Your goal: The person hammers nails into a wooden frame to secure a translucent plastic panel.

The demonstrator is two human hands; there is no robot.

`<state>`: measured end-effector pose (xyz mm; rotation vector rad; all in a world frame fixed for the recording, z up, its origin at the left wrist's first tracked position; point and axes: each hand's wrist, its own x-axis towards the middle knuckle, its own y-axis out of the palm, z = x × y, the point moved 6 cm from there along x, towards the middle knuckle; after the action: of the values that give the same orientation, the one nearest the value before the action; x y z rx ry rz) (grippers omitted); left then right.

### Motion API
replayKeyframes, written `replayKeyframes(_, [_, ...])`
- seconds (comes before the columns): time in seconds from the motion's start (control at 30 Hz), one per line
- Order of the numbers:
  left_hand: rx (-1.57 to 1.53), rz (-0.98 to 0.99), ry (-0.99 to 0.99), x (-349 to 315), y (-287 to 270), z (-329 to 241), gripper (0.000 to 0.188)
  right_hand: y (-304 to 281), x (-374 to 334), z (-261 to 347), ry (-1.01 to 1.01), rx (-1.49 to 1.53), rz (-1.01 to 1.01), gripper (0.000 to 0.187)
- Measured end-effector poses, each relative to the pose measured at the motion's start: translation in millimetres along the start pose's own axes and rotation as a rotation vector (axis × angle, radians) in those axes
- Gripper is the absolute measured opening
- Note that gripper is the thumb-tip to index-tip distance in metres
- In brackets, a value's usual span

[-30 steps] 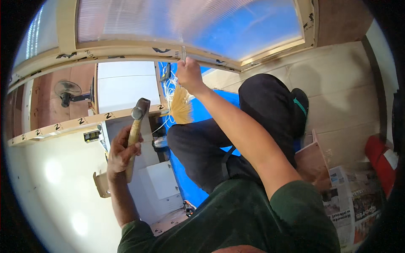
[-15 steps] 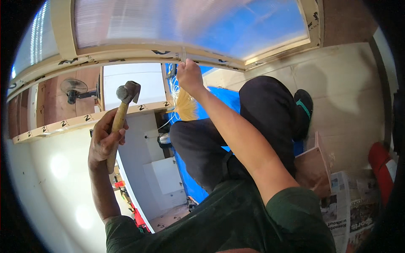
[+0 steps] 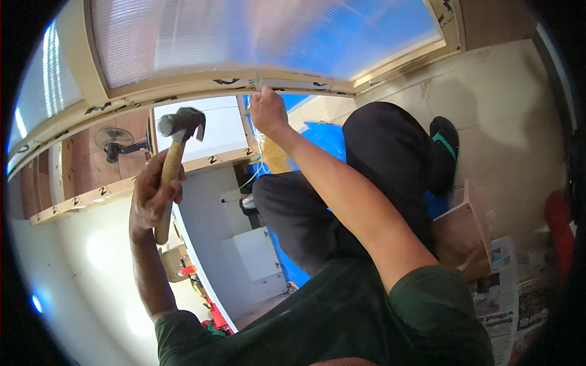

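Observation:
My left hand [image 3: 149,192] is wrapped round the wooden handle of a claw hammer [image 3: 172,161]. The hammer stands nearly upright, its metal head raised just below the wooden frame [image 3: 177,91] and apart from it. That frame borders a ribbed translucent panel [image 3: 262,39]. With fingers closed, my right hand [image 3: 268,113] is up against the frame's lower edge. A narrow pale strip [image 3: 259,79] crosses the wood right above the fingertips. Whatever those fingers pinch, if anything, is hidden.
Below the frame runs a wooden rail [image 3: 104,192], with a fan [image 3: 113,143] beyond it. A straw broom [image 3: 276,157] and white cable lie by a blue sheet [image 3: 326,140] near my knees. A wooden piece [image 3: 461,235] and newspaper [image 3: 497,305] are at right.
The view has shifted slightly. The hammer head has risen a little and turned, showing more of its claw. My right hand keeps its place at the frame's edge.

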<state>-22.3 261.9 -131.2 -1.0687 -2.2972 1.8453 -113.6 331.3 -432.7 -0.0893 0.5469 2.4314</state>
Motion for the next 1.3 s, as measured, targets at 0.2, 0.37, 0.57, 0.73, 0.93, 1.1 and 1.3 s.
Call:
replayKeyframes(0.2, [0.78,-0.041,0.262,53,1,-58,0.042,-3,0,3,0.024,0.007,-0.01,0.026])
replayKeyframes(0.37, [1.109,-0.093,0.33,97,0,-96,0.035,-3,1,3,0.022,0.003,-0.003,0.026])
replayKeyframes(0.57, [1.076,0.019,0.268,123,30,-114,0.049,0,1,0,0.019,0.019,-0.013,0.026])
replayKeyframes(0.73, [1.34,0.01,0.528,153,59,-115,0.065,5,3,-5,-0.076,0.029,-0.071,0.025])
replayKeyframes(0.93, [1.628,0.053,0.582,169,86,-104,0.071,2,-1,-1,-0.061,0.043,-0.083,0.026])
replayKeyframes(1.1, [1.618,0.078,0.596,185,84,-76,0.066,3,0,-1,-0.072,0.004,-0.076,0.025])
replayKeyframes(1.3, [1.662,0.081,0.564,188,90,-72,0.061,7,6,-3,-0.201,-0.106,-0.097,0.021])
